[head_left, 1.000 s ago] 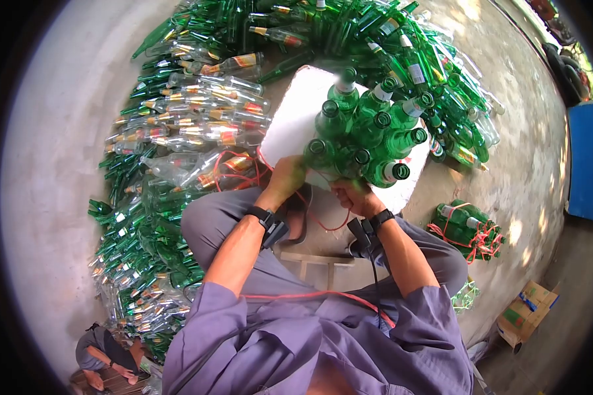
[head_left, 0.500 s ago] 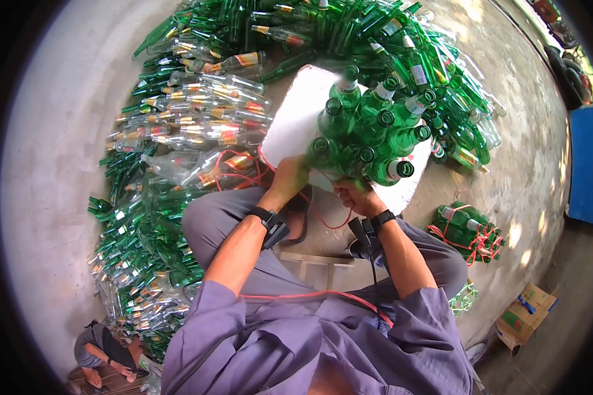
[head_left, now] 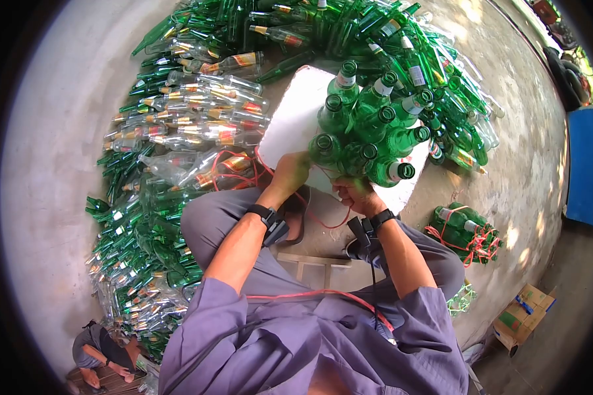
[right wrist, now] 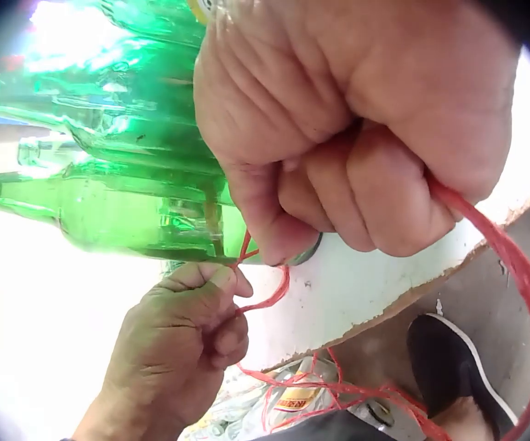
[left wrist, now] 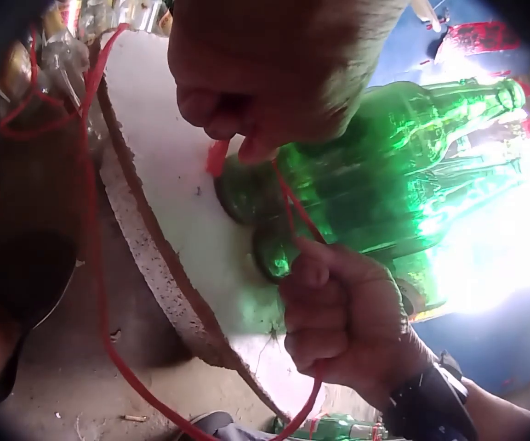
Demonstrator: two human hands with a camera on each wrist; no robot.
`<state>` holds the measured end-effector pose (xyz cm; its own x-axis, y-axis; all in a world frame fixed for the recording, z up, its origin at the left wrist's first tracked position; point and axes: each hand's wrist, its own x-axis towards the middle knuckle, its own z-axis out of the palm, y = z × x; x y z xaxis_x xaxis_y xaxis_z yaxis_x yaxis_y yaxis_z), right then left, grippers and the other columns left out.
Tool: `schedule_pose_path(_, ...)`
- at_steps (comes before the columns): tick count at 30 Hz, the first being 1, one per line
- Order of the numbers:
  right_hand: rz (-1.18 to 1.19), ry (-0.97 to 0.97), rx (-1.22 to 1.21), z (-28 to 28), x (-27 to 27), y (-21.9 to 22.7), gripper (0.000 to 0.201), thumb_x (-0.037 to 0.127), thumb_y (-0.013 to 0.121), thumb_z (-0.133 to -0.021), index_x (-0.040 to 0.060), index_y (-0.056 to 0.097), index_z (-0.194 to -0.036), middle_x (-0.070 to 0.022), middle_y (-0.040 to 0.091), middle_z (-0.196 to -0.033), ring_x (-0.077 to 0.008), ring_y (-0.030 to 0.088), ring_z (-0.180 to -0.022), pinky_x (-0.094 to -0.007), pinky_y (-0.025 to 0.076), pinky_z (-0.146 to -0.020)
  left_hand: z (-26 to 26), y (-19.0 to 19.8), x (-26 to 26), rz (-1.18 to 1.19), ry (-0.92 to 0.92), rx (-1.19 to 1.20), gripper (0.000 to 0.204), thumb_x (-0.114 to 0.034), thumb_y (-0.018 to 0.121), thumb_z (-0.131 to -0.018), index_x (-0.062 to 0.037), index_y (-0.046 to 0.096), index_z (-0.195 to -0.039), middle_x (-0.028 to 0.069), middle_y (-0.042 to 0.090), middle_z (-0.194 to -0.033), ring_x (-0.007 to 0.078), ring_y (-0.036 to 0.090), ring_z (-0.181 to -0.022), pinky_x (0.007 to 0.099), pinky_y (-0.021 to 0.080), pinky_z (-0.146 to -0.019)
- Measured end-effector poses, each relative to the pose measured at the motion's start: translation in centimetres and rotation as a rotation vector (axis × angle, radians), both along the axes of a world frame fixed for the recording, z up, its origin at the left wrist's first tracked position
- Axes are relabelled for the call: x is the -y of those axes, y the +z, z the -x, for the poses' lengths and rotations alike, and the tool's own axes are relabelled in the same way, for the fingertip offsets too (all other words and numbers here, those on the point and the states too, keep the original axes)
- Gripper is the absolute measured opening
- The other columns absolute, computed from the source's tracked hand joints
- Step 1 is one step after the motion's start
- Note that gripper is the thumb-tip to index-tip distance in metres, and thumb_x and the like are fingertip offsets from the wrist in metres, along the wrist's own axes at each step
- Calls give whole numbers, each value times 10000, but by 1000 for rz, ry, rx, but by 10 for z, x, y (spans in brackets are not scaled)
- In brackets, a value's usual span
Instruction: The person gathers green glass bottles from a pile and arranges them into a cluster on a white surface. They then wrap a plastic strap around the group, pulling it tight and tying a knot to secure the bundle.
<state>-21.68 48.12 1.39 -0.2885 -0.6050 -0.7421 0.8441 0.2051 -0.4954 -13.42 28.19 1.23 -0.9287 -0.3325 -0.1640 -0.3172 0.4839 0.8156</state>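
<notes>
A cluster of several green glass bottles (head_left: 374, 125) stands upright on a white foam slab (head_left: 290, 105). Red plastic twine (left wrist: 95, 230) runs across the near bottles low down and trails off the slab's edge. My left hand (head_left: 290, 176) pinches the twine at the bottles' near left side. Close by to the right, my right hand (head_left: 357, 196) grips it in curled fingers; in the right wrist view a length of it leaves from under that fist (right wrist: 366, 156). Between the two hands the twine crosses the bottle glass. The far side of the cluster hides its lower part.
Heaps of clear and green bottles (head_left: 204, 118) lie to the left and behind the slab. A twine-tied bundle of green bottles (head_left: 464, 230) lies on the floor at right, with a cardboard box (head_left: 526, 313) beyond. Another person (head_left: 102, 352) is at lower left.
The near bottles of the cluster have shifted slightly to the right. Both hands stay at nearly the same place, still holding the twine.
</notes>
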Motion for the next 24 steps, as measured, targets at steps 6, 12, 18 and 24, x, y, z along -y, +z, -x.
schedule_pose_path(6,-25,46,-20,3,-1,-3,137,101,653,-852,107,527,-798,42,472,-656,-32,302,-434,-211,197,-383,1,-1,1,36,-31,-86,178,-50,576,-821,-39,680,-966,206,663,-828,406,643,-799,447,500,-694)
schedule_pose_path(12,42,-11,-37,-4,2,0,142,89,648,-851,96,521,-790,45,471,-678,-29,305,-438,-211,196,-381,6,-8,9,96,-44,-42,139,-68,567,-829,-43,689,-891,199,664,-796,396,647,-780,449,499,-679)
schedule_pose_path(18,38,-32,-7,-7,3,-9,149,106,636,-861,96,521,-768,64,395,-598,-34,296,-438,-220,187,-384,13,4,10,129,-59,-61,145,-87,558,-845,-43,690,-885,199,665,-808,402,644,-781,458,494,-672)
schedule_pose_path(24,19,-98,53,-15,4,-1,152,118,612,-867,95,526,-744,70,363,-565,-44,295,-434,-227,202,-392,13,4,12,261,-74,-42,153,-90,609,-824,-49,705,-935,218,660,-814,379,657,-739,423,501,-657)
